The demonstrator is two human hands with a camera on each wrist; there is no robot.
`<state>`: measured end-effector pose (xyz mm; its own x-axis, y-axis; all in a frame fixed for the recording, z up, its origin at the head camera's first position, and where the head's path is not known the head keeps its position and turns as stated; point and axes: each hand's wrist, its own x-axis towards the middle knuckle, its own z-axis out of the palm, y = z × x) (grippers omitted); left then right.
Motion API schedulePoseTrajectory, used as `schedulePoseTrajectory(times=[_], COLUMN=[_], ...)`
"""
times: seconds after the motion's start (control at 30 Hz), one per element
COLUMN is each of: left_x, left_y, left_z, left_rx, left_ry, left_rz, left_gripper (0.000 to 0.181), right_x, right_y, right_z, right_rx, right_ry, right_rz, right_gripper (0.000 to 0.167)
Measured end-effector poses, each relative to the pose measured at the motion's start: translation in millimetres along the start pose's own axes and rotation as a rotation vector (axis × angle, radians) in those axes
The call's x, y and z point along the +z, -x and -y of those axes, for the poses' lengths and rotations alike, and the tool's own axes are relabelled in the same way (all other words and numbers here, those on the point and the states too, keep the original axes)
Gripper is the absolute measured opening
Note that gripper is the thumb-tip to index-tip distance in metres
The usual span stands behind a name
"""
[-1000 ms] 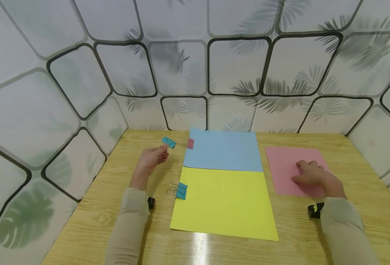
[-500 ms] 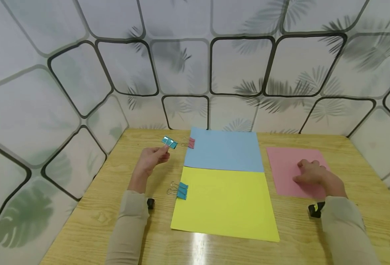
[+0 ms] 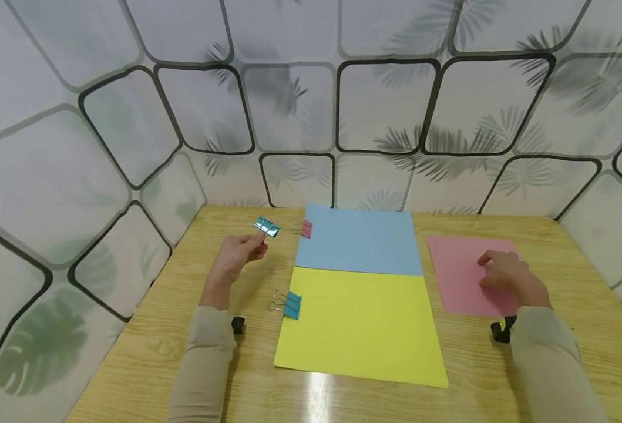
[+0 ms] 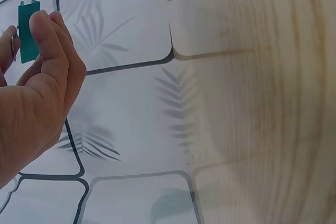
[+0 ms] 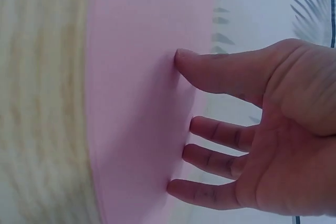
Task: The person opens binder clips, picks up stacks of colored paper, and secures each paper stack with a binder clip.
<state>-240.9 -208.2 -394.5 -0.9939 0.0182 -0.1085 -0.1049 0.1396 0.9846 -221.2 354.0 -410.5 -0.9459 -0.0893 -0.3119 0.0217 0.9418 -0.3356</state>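
Note:
My left hand [image 3: 234, 258] pinches a teal binder clip [image 3: 266, 227] between thumb and fingers, above the table left of the blue sheet [image 3: 360, 244]. In the left wrist view the held binder clip [image 4: 29, 32] stands beyond the thumb, partly hidden by the fingers. Over the pink paper [image 3: 453, 276] is my right hand [image 3: 511, 279], its fingers relaxed and slightly bent. The right wrist view has its fingertips [image 5: 184, 59] at or very near the paper, holding nothing. A second teal binder clip [image 3: 292, 305] is on the left edge of the yellow sheet [image 3: 363, 329].
A pink binder clip [image 3: 307, 228] grips the blue sheet's left edge. The blue sheet lies behind the yellow one on the wooden table [image 3: 147, 358]. A wall covering with a leaf pattern [image 3: 289, 111] rises behind the table and at both sides.
The left hand has shifted slightly left and turned the clip a little. The right hand has moved slightly right and away over the pink paper. The sheets stay put.

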Motion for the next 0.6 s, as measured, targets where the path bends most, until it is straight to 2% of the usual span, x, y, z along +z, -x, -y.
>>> schedulePoseTrajectory(times=[0.2, 0.37, 0.43, 0.6], left_x=[-0.2, -0.8, -1.3, -3.0], left_y=[1.0, 1.5, 1.8, 2.7], left_z=[0.2, 0.2, -0.3, -1.5], left_rx=[0.01, 0.018, 0.021, 0.035], left_ry=[0.014, 0.004, 0.004, 0.016], left_rz=[0.014, 0.024, 0.027, 0.027], left_gripper=[0.046, 0.044, 0.044, 0.045], right_x=[-6, -11, -14, -17], right_y=[-2.5, -4.1, -2.4, 3.0], right_z=[-4, -6, -6, -7], right_rx=[-0.012, 0.075, 0.119, 0.239], right_ry=[-0.046, -0.063, -0.077, -0.128], right_rz=[0.024, 0.033, 0.036, 0.051], right_gripper=[0.045, 0.041, 0.043, 0.072])
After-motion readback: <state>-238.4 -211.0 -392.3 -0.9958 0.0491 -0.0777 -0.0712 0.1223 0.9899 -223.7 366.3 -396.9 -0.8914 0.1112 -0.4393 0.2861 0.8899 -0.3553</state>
